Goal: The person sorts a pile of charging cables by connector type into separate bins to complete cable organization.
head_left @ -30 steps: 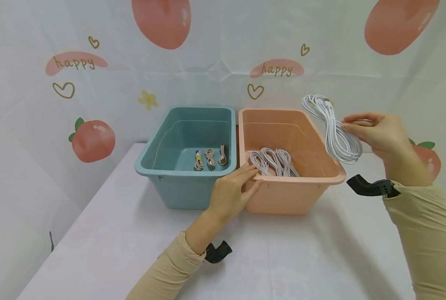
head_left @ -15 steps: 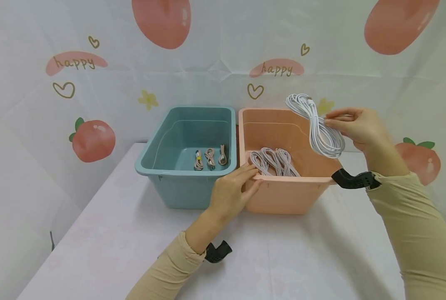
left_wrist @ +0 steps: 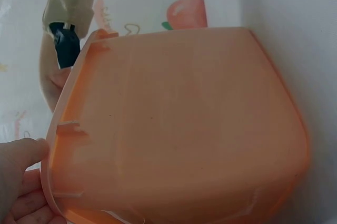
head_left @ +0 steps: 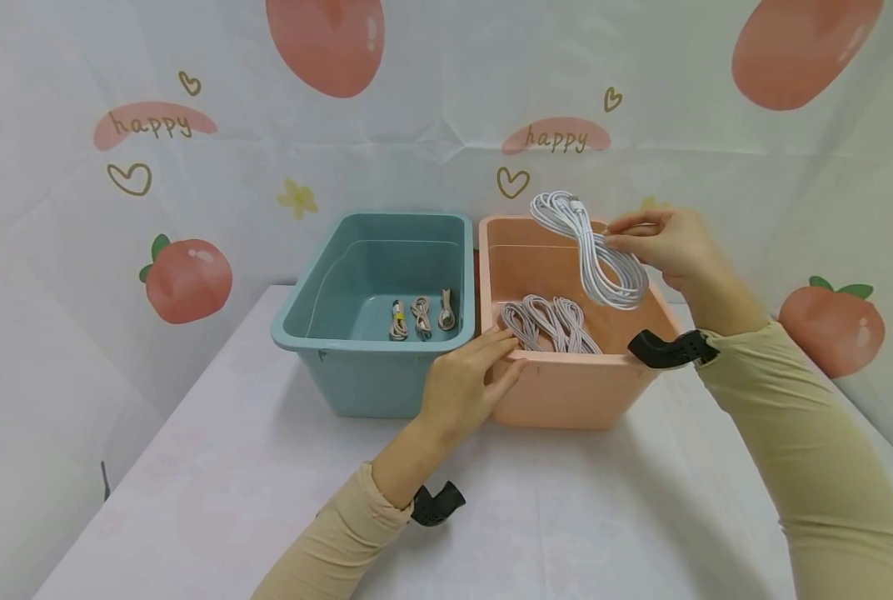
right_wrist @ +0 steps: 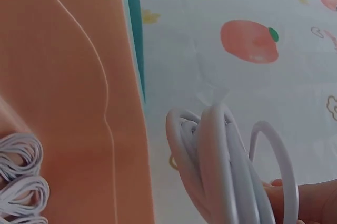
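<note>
My right hand [head_left: 667,246] pinches a coiled white cable [head_left: 595,254] by its bound middle and holds it over the orange bin [head_left: 566,396]. Loops fan out at both ends of the coil, and a plug end shows near its top. In the right wrist view the thick white loops [right_wrist: 216,166] stand close to the camera, beside the bin wall. At the bin's front left corner, my left hand [head_left: 461,383] grips the rim, thumb outside and fingers over the edge. Inside the orange bin lie three white cable bundles [head_left: 546,318] side by side.
A blue bin [head_left: 371,383] stands against the orange one on its left. Three small beige cable bundles [head_left: 420,317] lie in it. Both bins sit on a white-covered table [head_left: 266,508], with a printed cloth [head_left: 416,100] hanging behind.
My right hand has carried the white cable leftward, from beyond the orange bin's right side to above its opening. My left hand has stayed on the rim.
</note>
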Action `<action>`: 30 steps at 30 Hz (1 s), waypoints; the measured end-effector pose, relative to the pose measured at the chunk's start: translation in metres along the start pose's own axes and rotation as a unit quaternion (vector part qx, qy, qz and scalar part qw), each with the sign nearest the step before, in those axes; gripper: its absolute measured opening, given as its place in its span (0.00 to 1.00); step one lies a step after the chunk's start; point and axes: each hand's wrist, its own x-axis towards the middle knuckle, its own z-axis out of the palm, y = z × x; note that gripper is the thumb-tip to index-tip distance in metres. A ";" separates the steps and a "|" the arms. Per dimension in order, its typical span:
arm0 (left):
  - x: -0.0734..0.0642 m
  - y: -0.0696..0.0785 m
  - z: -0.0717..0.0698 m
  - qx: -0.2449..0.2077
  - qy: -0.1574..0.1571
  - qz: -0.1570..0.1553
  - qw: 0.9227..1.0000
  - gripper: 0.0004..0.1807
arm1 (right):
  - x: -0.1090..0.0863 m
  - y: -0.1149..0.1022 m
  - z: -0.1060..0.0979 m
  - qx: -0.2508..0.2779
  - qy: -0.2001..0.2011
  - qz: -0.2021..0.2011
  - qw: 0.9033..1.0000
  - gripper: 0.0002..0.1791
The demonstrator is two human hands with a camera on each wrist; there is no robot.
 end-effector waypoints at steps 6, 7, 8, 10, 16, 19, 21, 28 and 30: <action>0.000 0.001 -0.001 -0.001 0.001 0.003 1.000 0.14 | 0.009 -0.004 0.014 0.001 -0.020 -0.015 1.000 0.03; 0.000 0.001 -0.001 -0.002 0.001 0.003 1.000 0.14 | 0.011 -0.004 0.017 0.002 -0.021 -0.020 1.000 0.03; 0.000 0.001 -0.001 -0.002 0.001 0.003 1.000 0.14 | 0.013 -0.004 0.020 0.000 -0.023 -0.023 0.999 0.03; 0.000 0.001 -0.001 -0.005 0.000 0.001 1.000 0.14 | 0.018 -0.004 0.026 -0.003 -0.028 -0.027 0.999 0.02; 0.000 0.000 -0.001 -0.001 -0.001 0.000 1.000 0.14 | 0.031 -0.007 0.041 -0.024 -0.031 -0.011 0.999 0.11; 0.000 0.001 -0.001 -0.001 0.000 -0.002 1.000 0.14 | 0.035 -0.008 0.046 -0.026 -0.034 0.002 0.999 0.13; 0.000 0.001 -0.001 -0.002 0.000 -0.003 1.000 0.14 | 0.037 -0.009 0.048 -0.028 -0.035 0.008 0.999 0.13; 0.000 0.001 -0.001 0.000 0.002 0.001 1.000 0.14 | 0.044 -0.009 0.063 -0.040 -0.032 0.024 0.998 0.17; 0.000 0.000 0.000 -0.001 0.002 0.001 1.000 0.14 | 0.046 -0.009 0.069 -0.043 -0.054 0.037 0.997 0.18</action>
